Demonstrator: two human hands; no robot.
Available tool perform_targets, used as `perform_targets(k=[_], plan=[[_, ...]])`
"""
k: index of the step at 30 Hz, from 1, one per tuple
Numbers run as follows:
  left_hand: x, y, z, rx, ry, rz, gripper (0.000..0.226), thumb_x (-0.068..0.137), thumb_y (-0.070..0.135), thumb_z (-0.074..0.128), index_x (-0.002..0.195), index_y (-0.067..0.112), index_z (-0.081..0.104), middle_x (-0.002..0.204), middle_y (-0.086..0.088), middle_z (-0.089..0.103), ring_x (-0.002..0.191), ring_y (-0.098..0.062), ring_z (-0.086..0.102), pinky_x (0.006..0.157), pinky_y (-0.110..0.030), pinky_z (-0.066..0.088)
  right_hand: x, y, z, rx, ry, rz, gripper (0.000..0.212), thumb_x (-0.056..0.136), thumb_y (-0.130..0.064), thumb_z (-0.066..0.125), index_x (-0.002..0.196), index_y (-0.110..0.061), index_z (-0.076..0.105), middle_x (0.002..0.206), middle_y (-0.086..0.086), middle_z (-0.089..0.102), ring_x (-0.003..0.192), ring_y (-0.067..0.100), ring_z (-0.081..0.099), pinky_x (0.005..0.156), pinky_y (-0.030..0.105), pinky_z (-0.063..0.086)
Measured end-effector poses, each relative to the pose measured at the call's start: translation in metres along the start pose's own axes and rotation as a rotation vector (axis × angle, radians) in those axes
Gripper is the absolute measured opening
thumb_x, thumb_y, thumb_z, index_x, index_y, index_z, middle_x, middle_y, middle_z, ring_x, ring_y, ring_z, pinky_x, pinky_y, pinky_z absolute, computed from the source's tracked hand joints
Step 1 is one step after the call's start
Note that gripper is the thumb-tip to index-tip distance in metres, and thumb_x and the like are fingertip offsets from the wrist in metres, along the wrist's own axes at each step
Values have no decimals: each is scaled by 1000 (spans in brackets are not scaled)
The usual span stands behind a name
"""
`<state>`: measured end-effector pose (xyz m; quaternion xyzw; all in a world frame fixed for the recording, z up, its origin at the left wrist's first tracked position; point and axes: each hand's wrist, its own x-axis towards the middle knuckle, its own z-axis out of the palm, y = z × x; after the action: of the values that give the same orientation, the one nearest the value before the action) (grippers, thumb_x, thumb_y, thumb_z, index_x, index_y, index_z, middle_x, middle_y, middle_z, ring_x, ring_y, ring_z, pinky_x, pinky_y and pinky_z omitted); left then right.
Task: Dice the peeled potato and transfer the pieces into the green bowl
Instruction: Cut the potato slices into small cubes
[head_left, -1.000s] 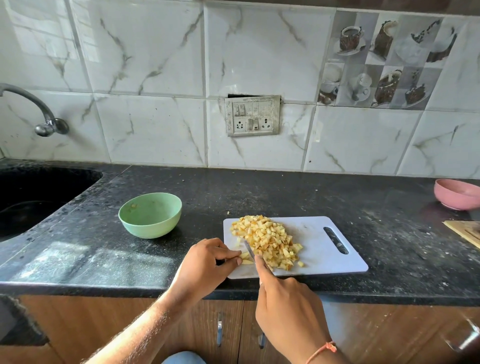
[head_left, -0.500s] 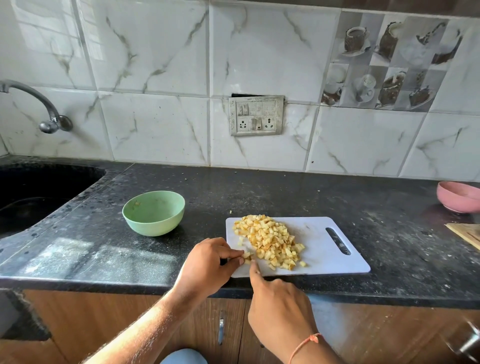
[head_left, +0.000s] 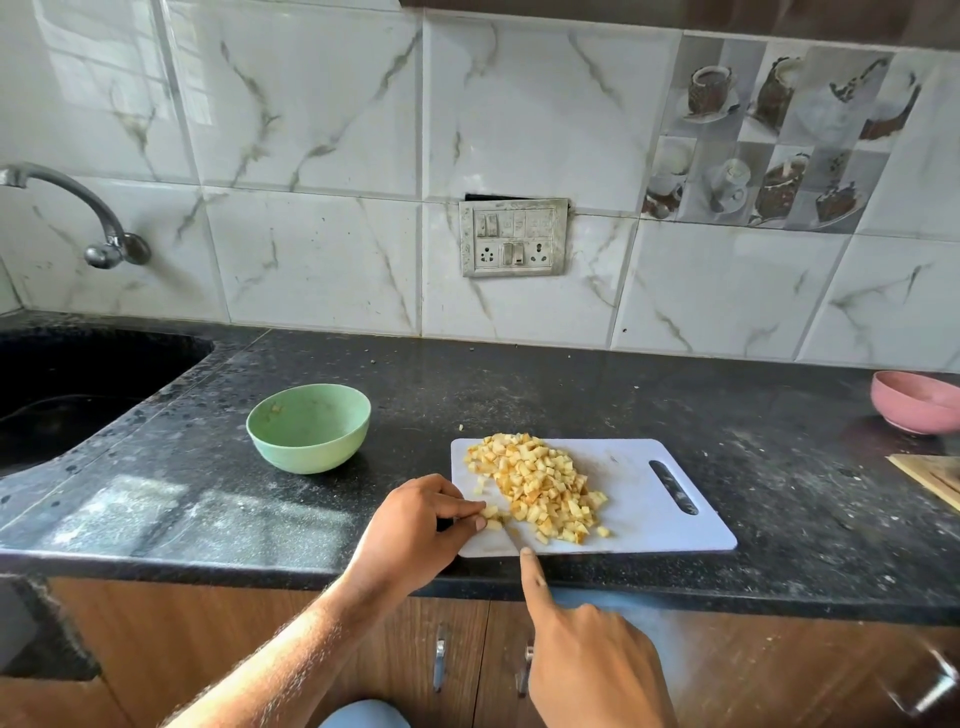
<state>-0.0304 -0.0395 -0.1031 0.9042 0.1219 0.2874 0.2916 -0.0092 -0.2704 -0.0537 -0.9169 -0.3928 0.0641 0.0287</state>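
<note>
Along board (head_left: 649, 499), potato pile (head_left: 540, 483) diagonal.

- A pink bowl (head_left: 917, 401) is set at the counter's far right.
- A tap (head_left: 78, 208) is mounted over the dark sink (head_left: 78, 384).
- A switch plate (head_left: 513, 237) is fixed to the tiled wall.

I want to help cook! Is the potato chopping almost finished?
Almost. Most of it already lies as a diced pile on the white cutting board. The left hand pinches a last bit while the right hand works the knife. The green bowl holds no dice yet.
</note>
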Motion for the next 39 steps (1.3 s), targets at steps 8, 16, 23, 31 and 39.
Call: perform_targets(k=[8,16,23,31,39], plan=[[0,1,-3,-12,-42,-9,19,95,36,78,113,40,81,95,23,66,84,2,61,68,-9,41,3,-1,-8,112,189,57,74,104,-25,36,163,-37,-7,74,-3,57,65,16,55,54,29,37],[2,1,-5,-98,-40,-132,13,85,36,88,97,39,86,91,22,72,86,4,68,68,-10,46,4,-21,-15,119,238,-15,70,105,-28,35,165,-34,-1,83,-3,58,78,20,60,64,31,37],[4,-2,-6,-143,-65,-108,15,86,33,87,94,45,84,88,21,70,83,-3,70,70,-19,51,21,-37,-16,-2,174,22,73,100,-15,38,165,-23,7,107,7,71,96,26,68,72,37,49],[2,1,-6,-95,-29,-83,36,86,35,86,94,67,70,87,20,70,84,-1,68,75,-28,56,11,-39,-12,-59,42,1,77,101,-12,38,165,-22,-4,115,15,70,100,30,68,73,35,42],[3,2,-9,-68,-59,-151,16,84,44,87,88,56,78,85,19,71,81,0,68,71,-24,54,-3,-14,-6,-52,5,29,84,101,-20,40,163,-31,-16,120,11,68,82,26,53,71,31,44]])
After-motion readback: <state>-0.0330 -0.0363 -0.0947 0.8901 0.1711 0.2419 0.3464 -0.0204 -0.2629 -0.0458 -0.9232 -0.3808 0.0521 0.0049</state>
